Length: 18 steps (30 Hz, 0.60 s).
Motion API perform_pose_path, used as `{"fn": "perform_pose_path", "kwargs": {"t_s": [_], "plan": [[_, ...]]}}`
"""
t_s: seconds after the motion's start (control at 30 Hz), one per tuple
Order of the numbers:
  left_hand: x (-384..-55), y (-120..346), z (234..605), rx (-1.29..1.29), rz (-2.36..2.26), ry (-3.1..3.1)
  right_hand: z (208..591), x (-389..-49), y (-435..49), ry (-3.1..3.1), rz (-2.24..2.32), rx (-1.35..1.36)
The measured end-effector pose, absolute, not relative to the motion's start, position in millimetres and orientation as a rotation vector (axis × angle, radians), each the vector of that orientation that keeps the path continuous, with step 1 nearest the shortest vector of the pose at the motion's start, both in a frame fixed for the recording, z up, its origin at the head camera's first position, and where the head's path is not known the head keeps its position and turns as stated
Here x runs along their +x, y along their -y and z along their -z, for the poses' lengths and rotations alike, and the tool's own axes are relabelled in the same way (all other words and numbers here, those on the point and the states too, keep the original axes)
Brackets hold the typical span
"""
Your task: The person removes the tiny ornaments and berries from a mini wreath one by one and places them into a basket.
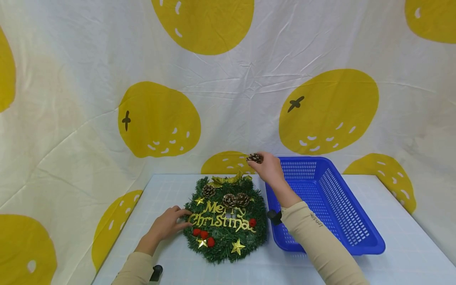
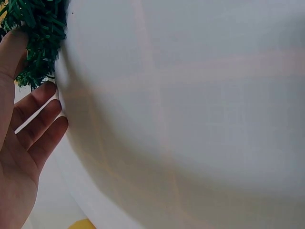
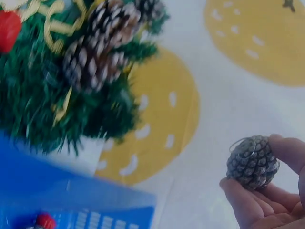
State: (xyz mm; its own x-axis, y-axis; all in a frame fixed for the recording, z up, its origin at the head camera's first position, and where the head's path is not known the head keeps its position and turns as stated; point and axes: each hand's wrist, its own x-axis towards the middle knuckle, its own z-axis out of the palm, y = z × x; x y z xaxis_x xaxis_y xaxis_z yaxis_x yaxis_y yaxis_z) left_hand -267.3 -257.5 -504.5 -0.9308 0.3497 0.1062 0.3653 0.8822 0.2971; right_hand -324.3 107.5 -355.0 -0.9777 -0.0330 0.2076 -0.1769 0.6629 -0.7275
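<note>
A green Christmas wreath (image 1: 228,239) lies on the table, with gold "Merry Christmas" lettering, gold stars, red berries and several pine cones. At its left edge my left hand (image 1: 170,223) holds the greenery between thumb and forefinger; in the left wrist view the other fingers (image 2: 45,129) lie beside it, fairly straight. My right hand (image 1: 269,168) pinches a loose pine cone (image 1: 255,158) in the air above the wreath's upper right. That pine cone (image 3: 252,162) shows a thin wire loop in the right wrist view, held between thumb and fingertips.
A blue plastic basket (image 1: 350,209) with slotted walls stands right of the wreath, under my right forearm. In the right wrist view a red berry (image 3: 46,220) shows inside it. A white cloth with yellow fruit prints (image 1: 242,118) hangs behind the table (image 1: 171,261).
</note>
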Motion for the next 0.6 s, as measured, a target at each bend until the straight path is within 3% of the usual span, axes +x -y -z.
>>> {"fn": "perform_pose_path", "kwargs": {"t_s": [0.6], "plan": [[-267.4, 256.9, 503.8, -0.558, 0.474, 3.008, 384.2, -349.9, -184.1, 2.794, -1.038, -0.066]]}}
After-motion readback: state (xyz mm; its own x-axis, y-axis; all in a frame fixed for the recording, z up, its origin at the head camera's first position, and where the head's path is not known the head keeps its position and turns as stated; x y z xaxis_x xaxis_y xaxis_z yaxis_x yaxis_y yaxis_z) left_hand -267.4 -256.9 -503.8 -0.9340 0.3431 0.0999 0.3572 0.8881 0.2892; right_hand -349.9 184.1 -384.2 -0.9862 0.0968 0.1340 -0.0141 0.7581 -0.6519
